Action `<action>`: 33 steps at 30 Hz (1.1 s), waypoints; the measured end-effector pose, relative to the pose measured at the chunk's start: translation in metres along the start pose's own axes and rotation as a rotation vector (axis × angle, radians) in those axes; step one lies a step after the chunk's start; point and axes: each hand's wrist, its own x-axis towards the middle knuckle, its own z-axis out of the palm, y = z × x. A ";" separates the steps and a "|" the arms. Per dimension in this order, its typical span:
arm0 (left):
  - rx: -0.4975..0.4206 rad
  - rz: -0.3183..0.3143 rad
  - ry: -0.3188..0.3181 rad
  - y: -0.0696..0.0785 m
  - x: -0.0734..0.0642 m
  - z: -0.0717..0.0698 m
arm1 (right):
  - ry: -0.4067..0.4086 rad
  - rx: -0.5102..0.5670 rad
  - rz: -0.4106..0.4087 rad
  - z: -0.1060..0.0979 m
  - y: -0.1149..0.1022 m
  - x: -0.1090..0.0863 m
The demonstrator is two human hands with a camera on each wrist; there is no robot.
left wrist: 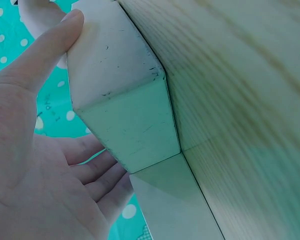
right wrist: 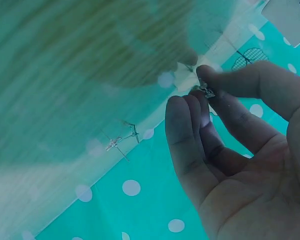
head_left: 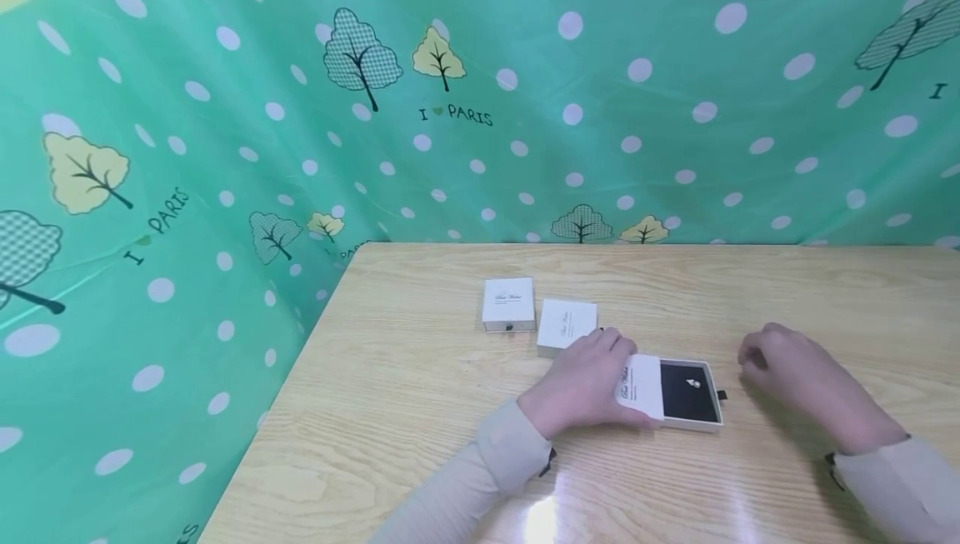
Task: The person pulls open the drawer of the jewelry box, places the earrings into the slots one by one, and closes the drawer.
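On the table, a white drawer-style jewellery box (head_left: 641,390) lies with its tray pulled out to the right. Inside the tray (head_left: 708,426), one small shiny earring (head_left: 693,383) sits on a black pad (head_left: 678,398). My left hand (head_left: 585,381) grips the box's sleeve, its thumb on the near side and fingers round the far side; the left wrist view shows the thumb (left wrist: 72,30) on the white cardboard. To the right of the tray, my right hand (head_left: 795,373) pinches a small shiny earring (right wrist: 206,91) between thumb and fingertips.
Two closed white boxes stand behind the left hand, one (head_left: 508,304) farther left and another (head_left: 566,323) close to its fingers. Small shiny earrings with thin posts (right wrist: 113,144) lie on the wooden table (head_left: 375,411). A green dotted cloth (head_left: 450,169) hangs behind and at the left.
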 end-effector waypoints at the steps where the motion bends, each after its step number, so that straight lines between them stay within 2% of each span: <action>1: -0.001 -0.001 -0.001 0.000 0.000 0.000 | 0.000 0.000 -0.003 0.000 0.000 0.000; 7: -0.006 -0.004 -0.005 0.000 0.000 0.000 | 0.006 0.019 -0.040 -0.003 -0.002 -0.003; 12: -0.005 -0.007 -0.005 0.001 0.000 0.000 | 0.062 0.017 -0.073 -0.004 -0.004 -0.005; 16: -0.004 -0.006 0.001 0.001 0.000 0.000 | 0.097 0.002 -0.072 -0.005 -0.006 -0.004; 22: -0.007 -0.006 -0.003 0.001 0.000 0.000 | 0.068 0.021 -0.043 -0.007 -0.010 -0.002; 27: -0.006 -0.008 -0.008 0.001 -0.001 -0.001 | 0.066 0.045 -0.050 -0.008 -0.012 -0.003; 33: -0.005 -0.011 -0.007 0.002 -0.001 -0.002 | 0.115 0.093 -0.075 -0.008 -0.017 -0.004</action>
